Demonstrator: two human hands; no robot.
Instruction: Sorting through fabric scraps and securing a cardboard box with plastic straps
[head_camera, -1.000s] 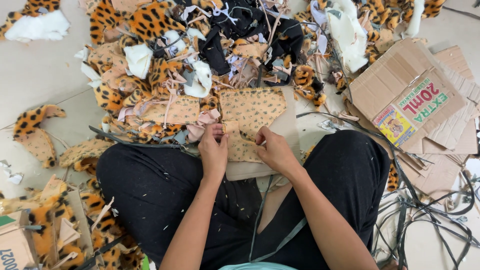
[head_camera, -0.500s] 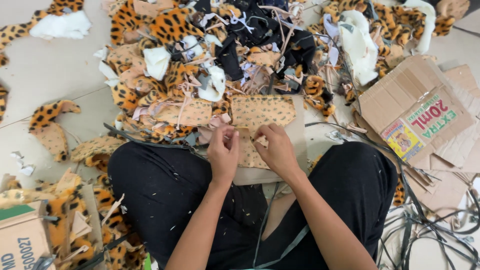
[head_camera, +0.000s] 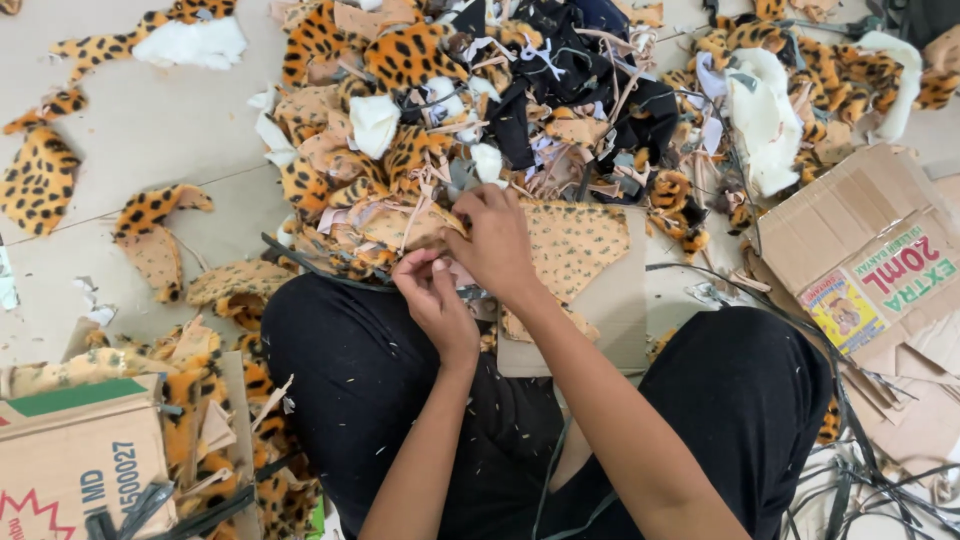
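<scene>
Pale floor tiles carry a person sitting cross-legged in black trousers, with a flat brown cardboard sheet (head_camera: 610, 320) on the lap. On that sheet lies a tan fabric piece with small dark spots (head_camera: 575, 245). Since a second ago the right hand (head_camera: 497, 240) has crossed from the sheet's middle to its far-left corner, fingers closed on scraps at the leopard-print pile (head_camera: 400, 130). The left hand (head_camera: 435, 300), just left of the sheet, pinches a small scrap. Right of the sheet lies a flattened brown carton with a red, green and yellow label (head_camera: 865, 270); near-left stands another brown printed carton (head_camera: 80, 455).
</scene>
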